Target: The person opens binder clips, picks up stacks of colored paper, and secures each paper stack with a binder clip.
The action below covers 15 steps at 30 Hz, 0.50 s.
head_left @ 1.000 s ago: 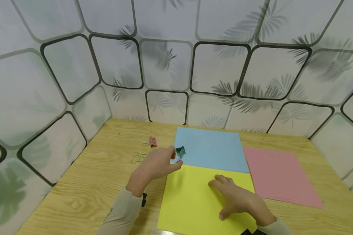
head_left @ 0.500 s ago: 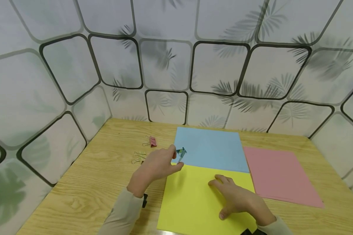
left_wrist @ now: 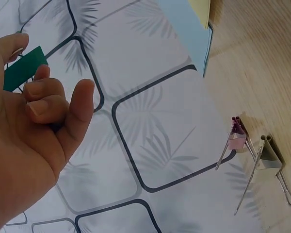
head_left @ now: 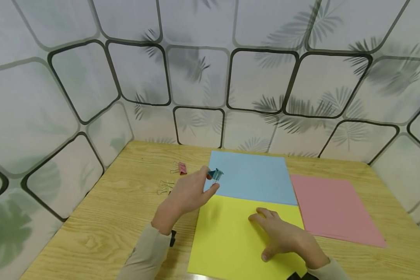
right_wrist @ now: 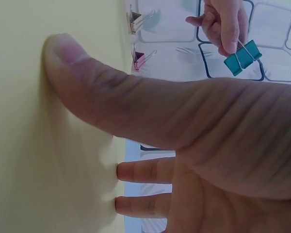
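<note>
My left hand (head_left: pixel 189 194) pinches a teal binder clip (right_wrist: pixel 243 58) by its wire handles, held in the air over the seam between the blue paper (head_left: pixel 252 177) and the yellow paper (head_left: pixel 227 241). In the left wrist view the clip's green body (left_wrist: pixel 26 69) shows past the curled fingers. My right hand (head_left: pixel 283 235) rests on the yellow paper, its fingers spread and fingertips touching the sheet. The right wrist view shows that thumb (right_wrist: pixel 87 73) pressing on the yellow surface.
A pink binder clip (head_left: pixel 182 168) lies on the wooden table (head_left: pixel 101 217) left of the blue paper. Nearer me is a pale yellow binder clip (left_wrist: pixel 268 158), partly hidden by my left hand. Pink paper (head_left: pixel 336 210) lies to the right. A patterned wall (head_left: pixel 203 85) encloses the back.
The teal binder clip has turned in my left hand and risen slightly, and the left fingers have shifted up a little. My right hand has stayed in place on the yellow paper.
</note>
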Motion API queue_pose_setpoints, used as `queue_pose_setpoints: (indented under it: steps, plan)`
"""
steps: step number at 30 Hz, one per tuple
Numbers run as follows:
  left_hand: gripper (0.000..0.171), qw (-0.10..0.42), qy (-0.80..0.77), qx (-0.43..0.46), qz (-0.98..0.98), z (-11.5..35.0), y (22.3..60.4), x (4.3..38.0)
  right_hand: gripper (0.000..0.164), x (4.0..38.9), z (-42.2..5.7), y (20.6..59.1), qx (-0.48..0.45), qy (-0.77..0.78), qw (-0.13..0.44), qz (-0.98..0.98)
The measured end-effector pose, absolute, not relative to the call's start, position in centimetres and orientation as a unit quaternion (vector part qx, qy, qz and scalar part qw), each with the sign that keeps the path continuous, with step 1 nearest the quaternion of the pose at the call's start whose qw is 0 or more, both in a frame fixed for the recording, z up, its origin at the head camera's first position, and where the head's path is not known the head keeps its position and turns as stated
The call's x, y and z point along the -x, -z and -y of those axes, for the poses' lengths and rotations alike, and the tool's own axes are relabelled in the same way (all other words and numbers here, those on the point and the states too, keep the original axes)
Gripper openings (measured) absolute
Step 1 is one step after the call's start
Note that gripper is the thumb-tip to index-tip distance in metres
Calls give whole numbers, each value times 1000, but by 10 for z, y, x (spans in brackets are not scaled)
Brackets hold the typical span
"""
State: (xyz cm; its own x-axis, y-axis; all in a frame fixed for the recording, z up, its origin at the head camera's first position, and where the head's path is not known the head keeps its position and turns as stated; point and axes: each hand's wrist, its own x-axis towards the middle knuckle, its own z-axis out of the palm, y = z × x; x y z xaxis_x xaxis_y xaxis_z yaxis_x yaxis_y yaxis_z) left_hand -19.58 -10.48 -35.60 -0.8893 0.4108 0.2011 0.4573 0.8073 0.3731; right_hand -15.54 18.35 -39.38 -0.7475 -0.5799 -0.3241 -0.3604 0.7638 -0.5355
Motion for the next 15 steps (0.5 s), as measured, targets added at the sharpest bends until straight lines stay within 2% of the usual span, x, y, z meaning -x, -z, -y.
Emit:
queue_pose_setpoints:
  steps: [4,10,15]
  plan:
    - [48,77,216,229,946,106,355,195,96,155,-184,393,262,224,244,-906]
    - [64,70,239,221,943,108,351,196,78,156,-186,392,290,216,220,-906]
    - [68,74,265,209,939,113,349,198,70,160,-189,392,293,209,199,-912]
